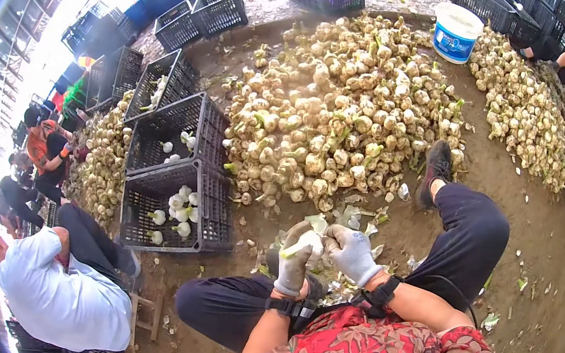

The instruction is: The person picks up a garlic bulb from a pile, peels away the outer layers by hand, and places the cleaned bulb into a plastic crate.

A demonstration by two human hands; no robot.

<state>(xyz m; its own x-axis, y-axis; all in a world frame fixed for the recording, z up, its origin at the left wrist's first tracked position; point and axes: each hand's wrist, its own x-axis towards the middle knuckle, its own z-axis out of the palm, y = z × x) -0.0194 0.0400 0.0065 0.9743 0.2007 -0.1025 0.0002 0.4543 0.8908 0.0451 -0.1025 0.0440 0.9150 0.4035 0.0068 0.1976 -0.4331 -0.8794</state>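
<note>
My left hand (293, 268), in a dirty glove, is closed around a white garlic bulb (313, 243) with a short pale green stem. Against the bulb's right side, my right hand (352, 253) in a light grey glove has its fingers curled and pressed together; what they pinch is hidden. A loose flap of pale skin (317, 222) shows at the top of the bulb. Beyond both hands lies a large heap of unpeeled garlic (338, 112) with dirty skins. To the left, a black crate (208, 202) holds several clean white bulbs (180, 209).
Behind the near crate, another black crate (210, 123) holds a few bulbs. A white and blue bucket (456, 33) stands at the heap's far edge. Peelings (339, 286) litter the dirt floor around my legs. A person in a light shirt (61, 290) sits at left; others sit by further heaps.
</note>
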